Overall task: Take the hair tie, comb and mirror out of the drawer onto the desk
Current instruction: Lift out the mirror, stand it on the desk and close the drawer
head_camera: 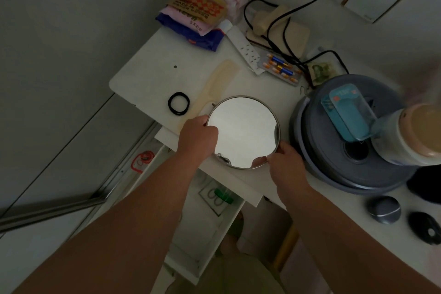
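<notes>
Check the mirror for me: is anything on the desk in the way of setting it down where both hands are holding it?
Nothing visible blocks it. The mirror is held by the left hand and right hand over bare desk. The comb and hair tie lie just to its left, the grey round container to its right.

Occlusions and cut-offs, head view.

The left hand [199, 137] covers the mirror [242, 131] rim's near-left arc; the right hand [285, 162] covers its near-right arc. The comb [216, 86] handle end passes behind the mirror. Drawer [202, 227] contents are largely hidden by both forearms. Jar [410, 137] at right is blurred.
</notes>
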